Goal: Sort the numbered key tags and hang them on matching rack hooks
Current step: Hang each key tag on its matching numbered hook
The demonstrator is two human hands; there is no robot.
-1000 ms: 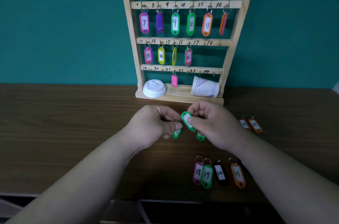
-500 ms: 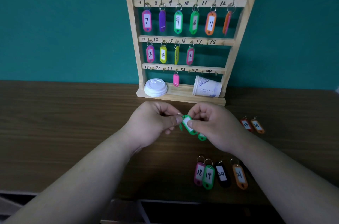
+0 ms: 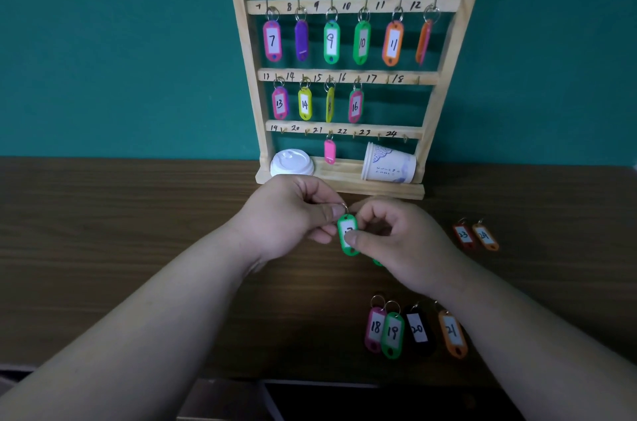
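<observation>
Now, in the head camera's one view, both hands meet over the middle of the wooden table, just short of the foot of the key rack that stands at twelve o'clock. A second ago the green tag lay tilted in the right hand's grip. It has since been turned upright, label toward the camera. The left hand pinches the metal ring at the tag's top between curled thumb and forefinger, and the right hand pinches the tag's lower half, its thumb covering part of the number. The number looks like 17 but cannot be read for certain. A sliver of a second green tag peeks from under the right hand. On the rack's third rail, the hook marked 17 hangs bare at one o'clock. This suggests the tag is ready to be lifted there by its ring. At five o'clock four loose tags marked 18 to 21 wait in a row, and two more lie at three o'clock.
</observation>
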